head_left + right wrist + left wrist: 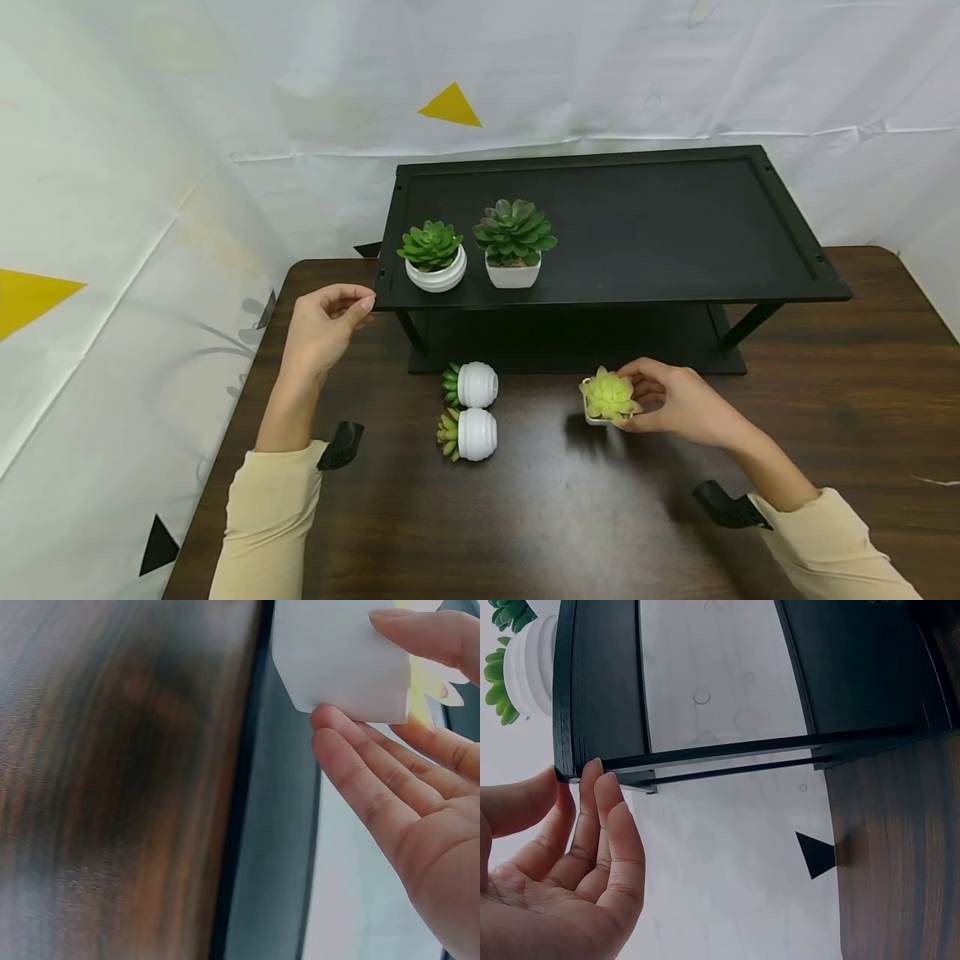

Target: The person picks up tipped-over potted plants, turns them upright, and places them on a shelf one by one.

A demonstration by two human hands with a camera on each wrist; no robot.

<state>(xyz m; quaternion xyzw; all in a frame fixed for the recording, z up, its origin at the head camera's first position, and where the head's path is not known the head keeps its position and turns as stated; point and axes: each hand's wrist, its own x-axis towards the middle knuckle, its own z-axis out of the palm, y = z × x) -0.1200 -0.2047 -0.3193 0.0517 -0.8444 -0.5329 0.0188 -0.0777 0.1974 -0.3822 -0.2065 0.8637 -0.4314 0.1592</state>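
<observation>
My right hand (678, 404) holds a small yellow-green potted succulent (608, 395) above the table, its shadow falling below. In the right wrist view, thumb and fingers grip the square white pot (345, 664) on its sides. At the front left corner of the black two-tier shelf (645, 225), my left hand (322, 325) pinches the top board's edge between thumb and fingers. On that board stand a green succulent in a round ribbed white pot (435, 271) and a larger dark green succulent (514, 233) in a square white pot, side by side at the left.
Two more succulents in round white pots, an upper one (477, 385) and a lower one (476, 434), lie on their sides on the dark wooden table (525, 533), leaves pointing left. White sheeting (315, 100) with yellow and black triangles hangs behind and at the left.
</observation>
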